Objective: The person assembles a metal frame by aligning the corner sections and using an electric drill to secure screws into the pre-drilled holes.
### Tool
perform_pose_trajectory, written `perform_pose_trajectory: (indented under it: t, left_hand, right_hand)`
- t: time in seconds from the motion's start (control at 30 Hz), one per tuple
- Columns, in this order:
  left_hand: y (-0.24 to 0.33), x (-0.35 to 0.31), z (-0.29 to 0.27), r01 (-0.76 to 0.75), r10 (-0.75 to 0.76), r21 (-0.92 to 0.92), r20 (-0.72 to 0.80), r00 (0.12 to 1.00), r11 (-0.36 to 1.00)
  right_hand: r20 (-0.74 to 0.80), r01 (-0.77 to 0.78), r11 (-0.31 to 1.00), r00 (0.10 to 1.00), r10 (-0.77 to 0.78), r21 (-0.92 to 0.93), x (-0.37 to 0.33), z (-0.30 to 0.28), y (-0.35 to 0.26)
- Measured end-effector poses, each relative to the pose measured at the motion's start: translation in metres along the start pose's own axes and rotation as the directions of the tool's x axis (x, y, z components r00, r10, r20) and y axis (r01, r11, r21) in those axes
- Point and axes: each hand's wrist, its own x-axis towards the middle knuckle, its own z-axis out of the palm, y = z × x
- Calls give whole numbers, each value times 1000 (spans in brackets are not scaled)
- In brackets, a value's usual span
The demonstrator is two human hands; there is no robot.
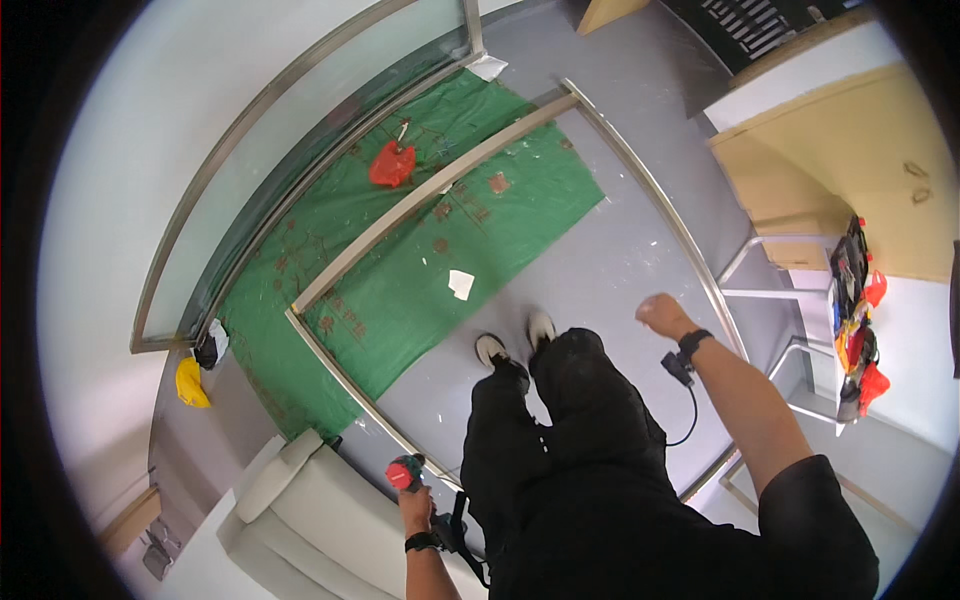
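Observation:
My left hand (415, 508) is wrapped round the grip of a red and dark green cordless drill (405, 472), held low at my left side above a pale sofa. My right hand (665, 315) is out to the right with its fingers curled; whatever may be inside it is hidden. Under it lies one long side of a big rectangular metal frame (660, 195) that surrounds my feet. The frame's far bar (430, 190) crosses a green protective sheet (520, 210) on the floor. A small device on a cable (677, 368) hangs by my right wrist.
A framed glass panel (300, 130) leans at the wall on the left. On the sheet lie a red plastic bag (392, 164) and a white scrap (460, 284). A yellow item (191, 383) sits by the panel's corner. The sofa (330, 510) is close left; a stepladder (785, 294) bearing tools stands right.

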Motion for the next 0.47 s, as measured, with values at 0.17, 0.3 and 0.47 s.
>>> perform_pose_trajectory:
  t: [0.17,0.3,0.47]
  left_hand:
    - [112,32,-2,-45,41,-42,-87,995,998]
    - [109,66,16,-129,125,-28,-124,984,991]
    - [126,81,22,455,-459,-71,-46,887,887]
  right_hand:
    - [-224,84,985,968,-117,-153,198,-89,-38]
    - [-294,161,980,937,-189,-116,364,-123,-64]
    - [-304,261,941,898,-318,-213,536,-105,-117]
